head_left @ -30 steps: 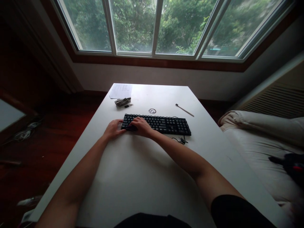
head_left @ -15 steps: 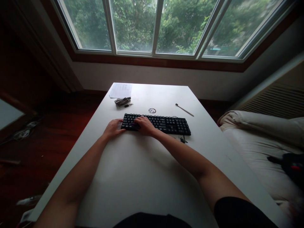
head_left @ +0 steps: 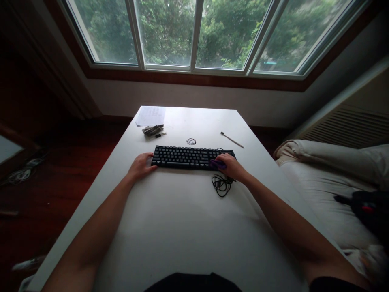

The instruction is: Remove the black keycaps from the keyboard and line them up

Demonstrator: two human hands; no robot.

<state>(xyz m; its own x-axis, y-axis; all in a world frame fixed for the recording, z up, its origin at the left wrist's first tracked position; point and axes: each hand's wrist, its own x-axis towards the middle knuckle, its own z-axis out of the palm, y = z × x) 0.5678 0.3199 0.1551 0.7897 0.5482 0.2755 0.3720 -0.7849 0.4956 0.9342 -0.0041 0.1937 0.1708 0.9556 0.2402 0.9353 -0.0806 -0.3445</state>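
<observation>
A black keyboard (head_left: 182,157) lies across the white table. My left hand (head_left: 140,165) grips its left end, with the thumb at the front corner and the fingers along the side. Over the number-pad end, my right hand (head_left: 230,165) is closed on a purple cloth (head_left: 218,164) and presses it to the keys. The cloth is small and partly covered by the fingers, so its full shape is hidden. A coiled black cable (head_left: 221,185) rests just in front of the keyboard, below my right hand.
Behind the keyboard lie a small round object (head_left: 191,141), a thin brush (head_left: 231,140), a bundle in clear wrapping (head_left: 152,129) and a paper sheet (head_left: 151,116). The white table (head_left: 182,227) ends before the window wall. A beige couch (head_left: 316,190) stands at right.
My right hand has moved with the purple cloth from the keyboard's left part to its right end. The coiled cable is now uncovered. My left hand keeps its hold.
</observation>
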